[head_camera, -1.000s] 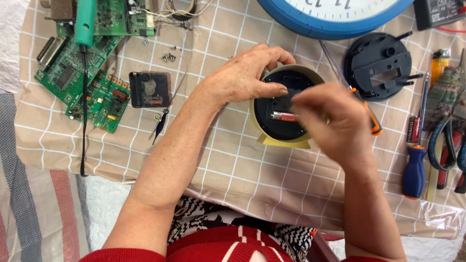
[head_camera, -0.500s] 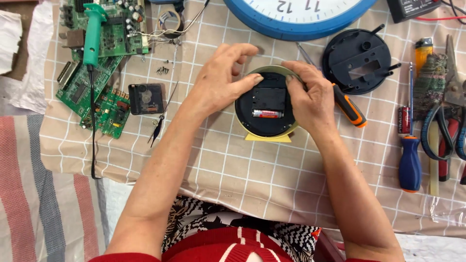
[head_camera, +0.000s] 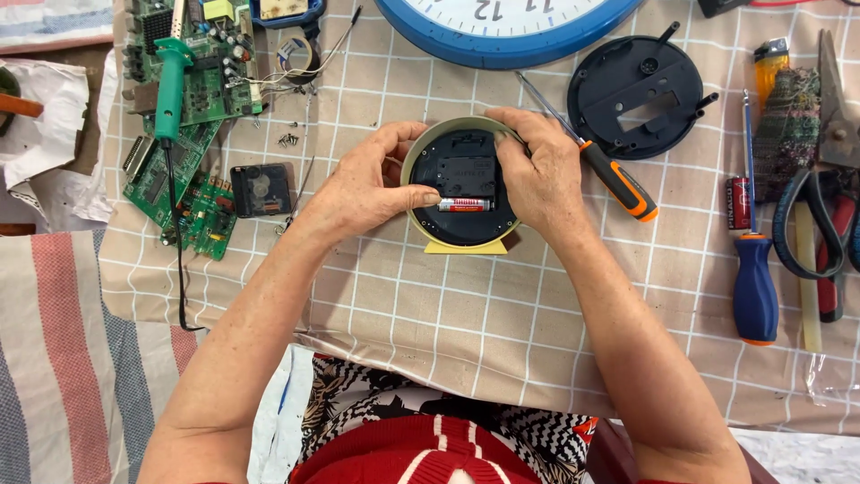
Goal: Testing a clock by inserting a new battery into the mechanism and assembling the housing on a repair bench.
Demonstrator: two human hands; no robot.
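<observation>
A small round clock (head_camera: 459, 229) with a pale yellow rim lies face down on the checked cloth, its black back panel up. A red and silver battery (head_camera: 464, 204) lies across that back panel. My left hand (head_camera: 372, 184) grips the clock's left rim, its thumb tip touching the battery's left end. My right hand (head_camera: 536, 170) holds the right rim, thumb resting at the battery's right end.
A large blue-rimmed wall clock (head_camera: 511, 27) lies at the top. A black round back cover (head_camera: 640, 94) and an orange-handled screwdriver (head_camera: 618, 184) lie to the right, further right a blue screwdriver (head_camera: 754, 287) and pliers (head_camera: 829, 224). Green circuit boards (head_camera: 184, 170), a soldering iron (head_camera: 168, 81) and a black clock movement (head_camera: 262, 190) lie left.
My right hand has stopped pressing the battery from above and settled onto the clock's right rim. Both hands have shifted their grip so the battery now lies seated across the back panel.
</observation>
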